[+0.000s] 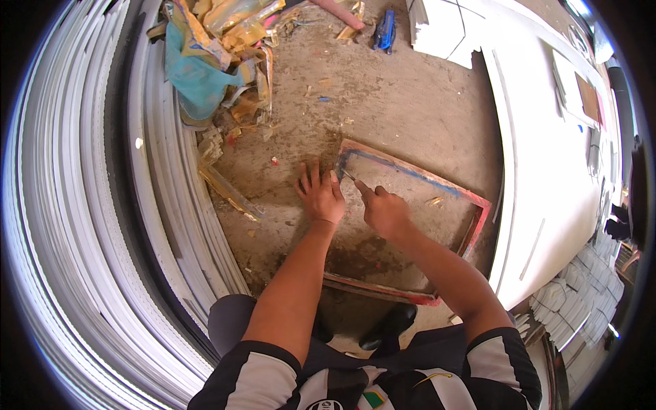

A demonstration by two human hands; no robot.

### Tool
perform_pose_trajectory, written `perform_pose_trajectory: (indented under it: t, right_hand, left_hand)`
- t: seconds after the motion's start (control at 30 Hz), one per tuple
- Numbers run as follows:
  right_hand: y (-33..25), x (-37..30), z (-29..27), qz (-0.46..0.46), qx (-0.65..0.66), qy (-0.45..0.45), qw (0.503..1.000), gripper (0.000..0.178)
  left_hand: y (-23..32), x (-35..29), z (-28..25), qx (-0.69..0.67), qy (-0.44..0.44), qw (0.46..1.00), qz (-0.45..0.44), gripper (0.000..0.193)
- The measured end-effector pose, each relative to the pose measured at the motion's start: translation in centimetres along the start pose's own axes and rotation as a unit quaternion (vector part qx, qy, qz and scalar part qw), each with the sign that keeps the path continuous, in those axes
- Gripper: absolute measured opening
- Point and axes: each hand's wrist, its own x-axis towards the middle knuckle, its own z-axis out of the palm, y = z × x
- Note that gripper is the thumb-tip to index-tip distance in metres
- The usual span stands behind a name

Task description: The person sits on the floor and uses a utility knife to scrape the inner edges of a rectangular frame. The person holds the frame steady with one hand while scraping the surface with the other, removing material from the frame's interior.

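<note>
A rectangular frame (473, 231), reddish with blue stains along its inner edge, lies flat on the dirty floor. My left hand (321, 198) rests with fingers spread at the frame's left side, near its far left corner. In my right hand (387, 213) is a thin tool with a narrow metal tip (348, 175), the forefinger stretched along it. Its tip meets the frame's left bar close to my left thumb. My fist hides the handle, so I cannot make out the tool's exact kind.
Stacked white sheets (75, 205) line the left side. Crumpled yellowish scraps and a teal cloth (195, 72) lie at the far left. A blue hand tool (385, 31) sits on the floor ahead. Large white panels (547, 178) stand along the right. My dark shoe (388, 326) is near the frame's close edge.
</note>
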Motion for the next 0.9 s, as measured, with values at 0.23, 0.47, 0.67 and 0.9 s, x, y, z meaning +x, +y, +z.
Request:
perform_pose_trajectory:
  t: [0.23, 0.47, 0.67, 0.9]
  right_hand:
    - [1.3, 0.2, 1.2, -0.072, -0.072, 0.059, 0.993, 0.064]
    - [1.6, -0.1, -1.1, -0.048, -0.055, 0.033, 0.997, 0.063]
    - [1.0, -0.7, -1.2, -0.014, -0.011, 0.033, 0.999, 0.056]
    - [0.4, -0.5, -1.5, -0.006, 0.001, 0.030, 1.000, 0.055]
  left_hand:
    - [0.1, 0.0, -1.1, -0.002, -0.012, 1.000, -0.014, 0.051]
    - [0.4, 0.3, -1.3, 0.017, -0.039, 0.999, -0.029, 0.052]
    - [0.2, 0.1, -0.9, 0.028, -0.023, 0.999, -0.023, 0.051]
    - [0.4, 0.2, -1.3, 0.017, -0.032, 0.999, -0.026, 0.047]
